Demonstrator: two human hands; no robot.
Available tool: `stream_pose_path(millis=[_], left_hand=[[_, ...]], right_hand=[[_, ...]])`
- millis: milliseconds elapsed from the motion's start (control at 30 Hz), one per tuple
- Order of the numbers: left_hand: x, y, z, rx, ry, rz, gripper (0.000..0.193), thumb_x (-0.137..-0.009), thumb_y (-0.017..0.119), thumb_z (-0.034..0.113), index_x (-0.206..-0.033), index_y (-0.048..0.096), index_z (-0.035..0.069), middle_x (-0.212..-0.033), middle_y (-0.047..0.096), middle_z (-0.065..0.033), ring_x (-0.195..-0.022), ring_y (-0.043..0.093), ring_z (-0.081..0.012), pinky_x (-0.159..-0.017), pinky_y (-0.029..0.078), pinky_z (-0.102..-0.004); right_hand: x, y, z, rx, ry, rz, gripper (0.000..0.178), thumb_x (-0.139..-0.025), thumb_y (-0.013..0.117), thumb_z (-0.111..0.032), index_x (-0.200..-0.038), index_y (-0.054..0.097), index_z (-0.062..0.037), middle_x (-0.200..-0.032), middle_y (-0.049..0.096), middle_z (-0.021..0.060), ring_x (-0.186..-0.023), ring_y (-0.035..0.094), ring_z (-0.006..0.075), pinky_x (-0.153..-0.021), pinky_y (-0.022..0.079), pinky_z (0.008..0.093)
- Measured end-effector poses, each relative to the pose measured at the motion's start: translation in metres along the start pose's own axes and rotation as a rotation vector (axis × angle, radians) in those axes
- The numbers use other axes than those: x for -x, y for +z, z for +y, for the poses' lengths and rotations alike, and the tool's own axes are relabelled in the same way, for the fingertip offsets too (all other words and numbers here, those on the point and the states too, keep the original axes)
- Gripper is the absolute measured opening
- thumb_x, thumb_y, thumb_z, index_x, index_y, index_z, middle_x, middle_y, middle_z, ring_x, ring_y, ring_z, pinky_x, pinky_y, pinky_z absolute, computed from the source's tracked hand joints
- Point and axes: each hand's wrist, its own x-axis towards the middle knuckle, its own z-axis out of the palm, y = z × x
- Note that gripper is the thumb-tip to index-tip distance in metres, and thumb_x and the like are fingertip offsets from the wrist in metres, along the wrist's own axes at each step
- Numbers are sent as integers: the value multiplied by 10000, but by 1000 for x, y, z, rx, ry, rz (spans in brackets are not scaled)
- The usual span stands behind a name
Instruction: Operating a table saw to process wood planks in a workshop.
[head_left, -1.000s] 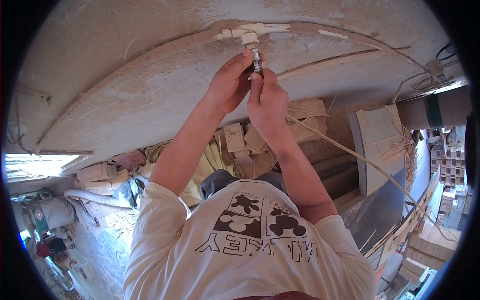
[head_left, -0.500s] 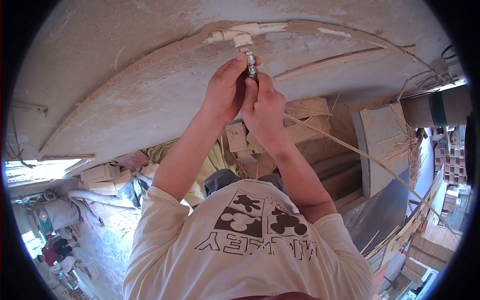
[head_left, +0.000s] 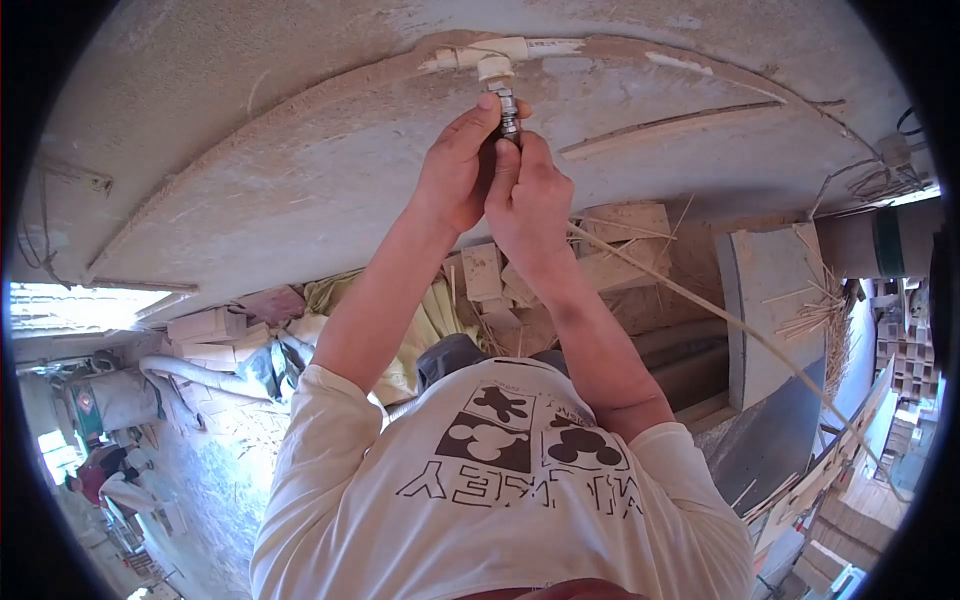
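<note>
A white plastic pipe tee [head_left: 492, 50] sits on the wall, and a shiny metal hose coupler [head_left: 507, 98] extends from its outlet. My left hand [head_left: 455, 165] is closed around the coupler's upper part, thumb on the near side and a fingertip showing past the far edge. Just below, my right hand [head_left: 532, 195] pinches the coupler's lower end between thumb and bent forefinger. A thin tan hose or rod [head_left: 690, 302] emerges beside my right wrist and runs down to the right; whether it joins the coupler is hidden.
Wood blocks [head_left: 625, 220] and a grey-faced panel [head_left: 770, 300] with loose sticks stand below to the right. Yellow-green cloth [head_left: 425, 320] lies behind my left forearm. A pale ribbed duct [head_left: 205, 373] is at left, with another person [head_left: 105, 470] farther away.
The view has shifted slightly, so the wall and pipe appear a little to the right. Both hands keep their grip on the coupler, with little visible finger movement.
</note>
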Motion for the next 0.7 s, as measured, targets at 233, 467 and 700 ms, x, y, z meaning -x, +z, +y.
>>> stream_pose_path(millis=[233,467,700], left_hand=[[0,2,0,-1,2,-28,353,-991,517,350,-1062,609,16,-836,611,-24,-722,568,-111,-650,489,-261],[-1,-1,7,-16,-70,-123,351,-992,506,364,-1070,596,34,-863,605,-28,-769,575,-124,-709,496,-284],[-5,-10,6,-1,-127,-174,354,-992,498,378,-1066,591,45,-924,604,-23,-846,576,-132,-777,487,-291]], right_hand=[[-1,3,0,-8,-34,45,124,-943,520,-136,-951,560,-18,-725,622,202,-631,615,407,-536,468,461],[-1,5,-6,-103,23,96,154,-947,519,-141,-951,584,-1,-732,632,186,-629,622,360,-566,478,415],[-2,8,-9,-310,153,89,219,-963,516,-175,-1011,611,16,-749,644,153,-664,601,205,-624,478,350]])
